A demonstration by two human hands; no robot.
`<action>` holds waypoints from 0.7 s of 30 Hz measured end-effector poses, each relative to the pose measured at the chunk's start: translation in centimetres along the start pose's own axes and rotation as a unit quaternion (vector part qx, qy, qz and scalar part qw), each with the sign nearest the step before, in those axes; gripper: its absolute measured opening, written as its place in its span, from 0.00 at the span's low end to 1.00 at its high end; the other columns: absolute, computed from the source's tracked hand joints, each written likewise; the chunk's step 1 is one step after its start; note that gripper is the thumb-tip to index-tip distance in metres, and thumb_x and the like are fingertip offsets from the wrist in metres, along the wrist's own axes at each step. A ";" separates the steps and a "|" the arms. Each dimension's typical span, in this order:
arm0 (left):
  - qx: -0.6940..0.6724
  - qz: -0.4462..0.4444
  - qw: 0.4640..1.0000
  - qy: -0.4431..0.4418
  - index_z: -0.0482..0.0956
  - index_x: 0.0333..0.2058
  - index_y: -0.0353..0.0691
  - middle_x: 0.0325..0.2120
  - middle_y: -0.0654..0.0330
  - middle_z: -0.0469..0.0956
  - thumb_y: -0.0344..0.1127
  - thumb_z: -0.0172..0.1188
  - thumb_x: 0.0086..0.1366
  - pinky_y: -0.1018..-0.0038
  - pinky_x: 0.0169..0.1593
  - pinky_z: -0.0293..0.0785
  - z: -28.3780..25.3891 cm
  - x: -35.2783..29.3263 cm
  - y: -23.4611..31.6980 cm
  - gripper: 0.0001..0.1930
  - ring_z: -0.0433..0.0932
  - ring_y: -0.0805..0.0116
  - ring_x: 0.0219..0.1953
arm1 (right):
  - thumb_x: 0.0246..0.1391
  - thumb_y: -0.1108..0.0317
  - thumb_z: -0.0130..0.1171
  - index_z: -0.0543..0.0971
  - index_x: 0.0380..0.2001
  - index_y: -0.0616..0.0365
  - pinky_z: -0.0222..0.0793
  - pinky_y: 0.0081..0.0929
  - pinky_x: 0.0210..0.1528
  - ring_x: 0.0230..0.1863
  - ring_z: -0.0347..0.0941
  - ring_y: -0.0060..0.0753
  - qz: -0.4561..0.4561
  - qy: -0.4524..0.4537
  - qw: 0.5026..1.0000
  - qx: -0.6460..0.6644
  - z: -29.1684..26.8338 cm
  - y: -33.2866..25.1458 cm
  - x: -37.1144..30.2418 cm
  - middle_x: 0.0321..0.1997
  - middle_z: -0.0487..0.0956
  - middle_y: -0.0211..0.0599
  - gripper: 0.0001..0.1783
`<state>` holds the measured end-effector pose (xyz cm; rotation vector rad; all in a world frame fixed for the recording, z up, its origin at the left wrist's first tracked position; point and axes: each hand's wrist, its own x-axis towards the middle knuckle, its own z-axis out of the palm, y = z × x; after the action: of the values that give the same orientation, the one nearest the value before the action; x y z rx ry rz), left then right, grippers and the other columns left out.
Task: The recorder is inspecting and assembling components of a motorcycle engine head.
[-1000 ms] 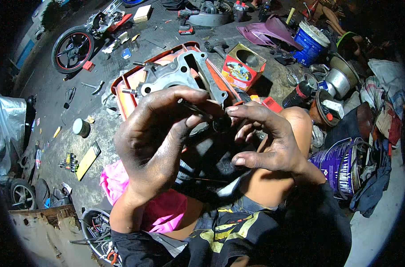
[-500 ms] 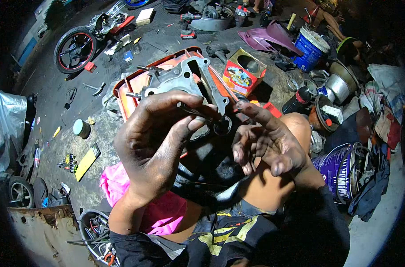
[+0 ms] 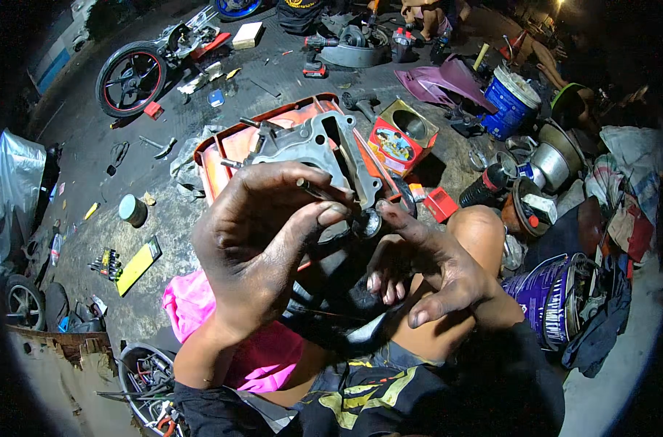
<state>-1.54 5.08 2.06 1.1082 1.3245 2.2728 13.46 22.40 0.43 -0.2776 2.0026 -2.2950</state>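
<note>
Grey casting [image 3: 296,143] over orange tray [image 3: 210,166] | left hand [image 3: 248,237], overlapping casting, pinches metal rod [image 3: 312,189] | right hand [image 3: 444,269]: fingers apart

This is a motorcycle repair workshop, its work spread across a stained, dark floor [image 3: 76,240]. A motorcycle wheel [image 3: 130,81] with a red-lined rim shows at the upper left; nearer, a grey metal engine casting [image 3: 291,143] appears against an orange tray [image 3: 212,166]. A cordless drill [image 3: 314,58], a purple fairing panel [image 3: 448,81] and a basin [image 3: 123,368] of jumbled tools stand among further scattered parts.
</note>
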 end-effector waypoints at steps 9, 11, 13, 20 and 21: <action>-0.013 -0.014 1.000 -0.002 0.71 0.41 0.28 0.36 0.55 0.77 0.17 0.56 0.59 0.75 0.47 0.76 -0.1 0.2 0.5 0.11 0.79 0.70 0.40 | 0.39 0.72 0.71 0.52 0.67 0.56 0.68 0.19 0.38 0.34 0.71 0.19 -0.041 0.040 0.995 -0.077 0.1 0.0 0.2 0.41 0.76 0.35 0.54; -0.011 -0.015 1.000 -0.005 0.71 0.41 0.28 0.36 0.55 0.77 0.16 0.56 0.59 0.75 0.47 0.76 -0.1 0.2 0.5 0.11 0.79 0.70 0.40 | 0.39 0.72 0.72 0.56 0.65 0.61 0.69 0.21 0.40 0.36 0.72 0.22 -0.064 0.057 0.992 -0.090 0.1 0.1 0.4 0.42 0.76 0.36 0.51; -0.011 -0.007 1.000 -0.008 0.71 0.41 0.29 0.36 0.54 0.77 0.16 0.56 0.59 0.76 0.47 0.76 -0.2 0.2 0.3 0.11 0.79 0.69 0.40 | 0.38 0.71 0.72 0.57 0.65 0.61 0.69 0.23 0.42 0.39 0.73 0.24 -0.063 0.063 0.990 -0.109 0.2 -0.1 0.3 0.45 0.76 0.38 0.50; 0.009 0.010 1.000 -0.015 0.72 0.40 0.29 0.36 0.53 0.78 0.16 0.57 0.58 0.75 0.46 0.76 -0.1 0.1 0.5 0.11 0.79 0.69 0.39 | 0.37 0.63 0.73 0.66 0.60 0.60 0.68 0.31 0.47 0.44 0.74 0.37 -0.075 0.133 0.953 -0.262 0.7 -0.4 0.3 0.51 0.76 0.46 0.45; 0.012 0.003 1.000 -0.011 0.72 0.40 0.29 0.36 0.53 0.78 0.16 0.57 0.58 0.75 0.46 0.77 0.0 0.1 0.4 0.11 0.79 0.69 0.39 | 0.37 0.63 0.73 0.67 0.60 0.59 0.69 0.30 0.45 0.42 0.74 0.35 -0.086 0.133 0.940 -0.301 0.5 -0.4 0.3 0.47 0.76 0.44 0.44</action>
<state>-1.56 4.89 2.48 1.1445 1.3441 2.2485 13.30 21.91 0.94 -0.1887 2.8987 -1.8105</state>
